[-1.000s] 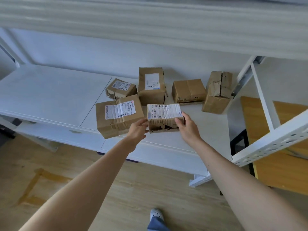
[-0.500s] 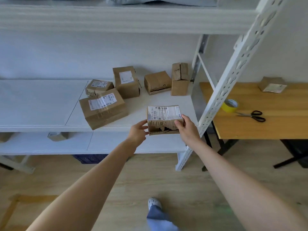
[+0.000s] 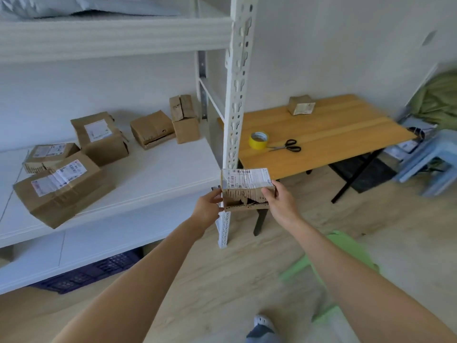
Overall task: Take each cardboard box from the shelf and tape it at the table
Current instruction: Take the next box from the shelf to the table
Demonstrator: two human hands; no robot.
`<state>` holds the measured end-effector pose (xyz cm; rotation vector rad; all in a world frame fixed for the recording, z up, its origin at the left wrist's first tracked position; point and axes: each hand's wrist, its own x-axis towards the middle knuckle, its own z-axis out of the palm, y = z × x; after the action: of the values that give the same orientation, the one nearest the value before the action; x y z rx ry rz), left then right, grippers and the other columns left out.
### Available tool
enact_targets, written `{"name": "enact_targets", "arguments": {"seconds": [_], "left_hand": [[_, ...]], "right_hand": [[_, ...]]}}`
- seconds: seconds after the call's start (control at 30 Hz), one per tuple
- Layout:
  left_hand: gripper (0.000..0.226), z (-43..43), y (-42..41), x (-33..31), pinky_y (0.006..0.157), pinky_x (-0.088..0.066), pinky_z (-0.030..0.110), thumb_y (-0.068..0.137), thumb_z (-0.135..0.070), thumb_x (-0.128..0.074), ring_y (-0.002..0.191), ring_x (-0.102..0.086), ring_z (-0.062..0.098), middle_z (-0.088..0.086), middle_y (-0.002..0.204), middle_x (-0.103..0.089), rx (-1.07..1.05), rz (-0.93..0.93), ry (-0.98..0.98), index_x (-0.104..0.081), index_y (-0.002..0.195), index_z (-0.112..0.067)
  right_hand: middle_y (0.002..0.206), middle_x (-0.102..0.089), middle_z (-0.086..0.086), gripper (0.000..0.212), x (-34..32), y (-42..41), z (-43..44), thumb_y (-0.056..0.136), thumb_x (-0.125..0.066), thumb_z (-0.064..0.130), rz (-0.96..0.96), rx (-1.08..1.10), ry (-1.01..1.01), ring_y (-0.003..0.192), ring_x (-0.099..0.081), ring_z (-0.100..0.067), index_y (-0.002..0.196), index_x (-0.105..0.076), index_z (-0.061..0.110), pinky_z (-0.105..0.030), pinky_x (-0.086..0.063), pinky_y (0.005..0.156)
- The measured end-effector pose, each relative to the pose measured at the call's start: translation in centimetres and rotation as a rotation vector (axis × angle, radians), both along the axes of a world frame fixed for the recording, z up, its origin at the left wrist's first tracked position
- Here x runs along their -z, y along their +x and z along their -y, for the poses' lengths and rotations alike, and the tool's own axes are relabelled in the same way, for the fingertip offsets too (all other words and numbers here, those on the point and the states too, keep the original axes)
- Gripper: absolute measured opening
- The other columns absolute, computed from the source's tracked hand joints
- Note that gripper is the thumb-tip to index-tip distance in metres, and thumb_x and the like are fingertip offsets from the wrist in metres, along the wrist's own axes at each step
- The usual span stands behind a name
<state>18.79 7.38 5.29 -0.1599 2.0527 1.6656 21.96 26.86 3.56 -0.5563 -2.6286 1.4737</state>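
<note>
Holding torn cardboard box [image 3: 247, 181] aloft

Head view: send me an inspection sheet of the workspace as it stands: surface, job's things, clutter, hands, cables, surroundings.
Surface: wooden table, holding a yellow tape roll, scissors and one small box.
Job's things: labelled box with a torn front, held in the air in front of the shelf post; five other boxes lie on the white shelf.
Clutter: dark blue crate under the shelf; blurred green thing on the floor.
Hands: left hand grips the box's left end, right hand its right end.
Cables: nothing seen.
Surroundings: pale blue stool right of the table; wood floor.
</note>
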Motion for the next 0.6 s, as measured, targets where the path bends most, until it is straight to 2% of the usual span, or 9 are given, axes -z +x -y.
{"name": "enact_targets", "arguments": {"seconds": [0.1, 0.17, 0.23, 0.33, 0.43, 0.53, 0.6], "left_hand": [[0.061, -3.6, -1.1, 0.0, 0.081, -0.048, 0.029, 0.090, 0.017, -0.032, 0.096, -0.060, 0.020, 0.006, 0.120, -0.058, 0.066, -0.014, -0.005, -0.045, 0.141, -0.015], [0.060, -6.1, -1.7, -0.4, 0.066, -0.051, 0.016, 0.089, 0.020, -0.032, 0.095, -0.059, 0.019, 0.005, 0.112, -0.059, 0.088, -0.034, 0.014, -0.050, 0.132, -0.017], [0.058, -8.8, -2.4, -0.7, 0.058, -0.049, 0.013, 0.091, 0.019, -0.033, 0.092, -0.060, 0.017, 0.001, 0.102, -0.061, 0.104, -0.049, 0.020, -0.052, 0.125, -0.024], [0.056, -12.9, -4.1, -0.7, 0.064, -0.046, 0.017, 0.092, 0.013, -0.036, 0.096, -0.060, 0.017, 0.002, 0.108, -0.061, 0.128, -0.066, -0.014, -0.051, 0.135, -0.020], [0.055, -16.9, -5.9, -0.9, 0.067, -0.046, 0.016, 0.093, 0.011, -0.038, 0.097, -0.062, 0.015, 0.003, 0.116, -0.062, 0.120, -0.063, -0.020, -0.051, 0.131, -0.026], [0.058, -20.8, -7.8, -1.3, 0.084, -0.045, 0.025, 0.092, 0.011, -0.036, 0.081, -0.062, 0.005, -0.001, 0.109, -0.062, 0.093, -0.047, -0.031, -0.049, 0.136, -0.023], [0.059, -23.1, -9.4, -1.4, 0.084, -0.045, 0.027, 0.092, 0.011, -0.035, 0.076, -0.060, 0.003, -0.004, 0.104, -0.062, 0.062, -0.031, -0.049, -0.047, 0.139, -0.022]], "right_hand": [[0.127, -0.060, 0.000, 0.047, -0.1, 0.0, -3.4, 0.101, -0.049, 0.032, 0.000, 0.054, -0.017, 0.119, -0.055, -0.018, 0.144, -0.042, 0.013, -0.030, -0.042, 0.096], [0.119, -0.060, 0.003, 0.045, -0.2, -0.4, -5.8, 0.102, -0.048, 0.030, -0.003, 0.075, -0.018, 0.114, -0.056, -0.016, 0.143, -0.043, 0.013, -0.028, -0.042, 0.091], [0.121, -0.061, 0.003, 0.043, -0.4, -1.1, -8.2, 0.102, -0.048, 0.031, -0.004, 0.082, -0.014, 0.114, -0.056, -0.016, 0.142, -0.044, 0.014, -0.031, -0.043, 0.093], [0.127, -0.059, 0.003, 0.043, -0.5, -2.6, -12.3, 0.102, -0.047, 0.033, 0.003, 0.071, -0.015, 0.117, -0.055, -0.015, 0.141, -0.045, 0.015, -0.034, -0.045, 0.095], [0.137, -0.055, 0.002, 0.048, -0.6, -4.6, -16.4, 0.101, -0.048, 0.037, 0.000, 0.063, -0.037, 0.126, -0.051, -0.018, 0.144, -0.043, 0.017, -0.042, -0.044, 0.105], [0.139, -0.053, 0.001, 0.050, -0.8, -6.7, -20.2, 0.101, -0.048, 0.035, -0.002, 0.046, -0.050, 0.128, -0.049, -0.018, 0.146, -0.040, 0.015, -0.041, -0.042, 0.107], [0.141, -0.050, 0.002, 0.051, -0.9, -8.2, -22.3, 0.101, -0.048, 0.035, 0.005, 0.027, -0.047, 0.130, -0.047, -0.018, 0.148, -0.037, 0.014, -0.036, -0.040, 0.107]]}}
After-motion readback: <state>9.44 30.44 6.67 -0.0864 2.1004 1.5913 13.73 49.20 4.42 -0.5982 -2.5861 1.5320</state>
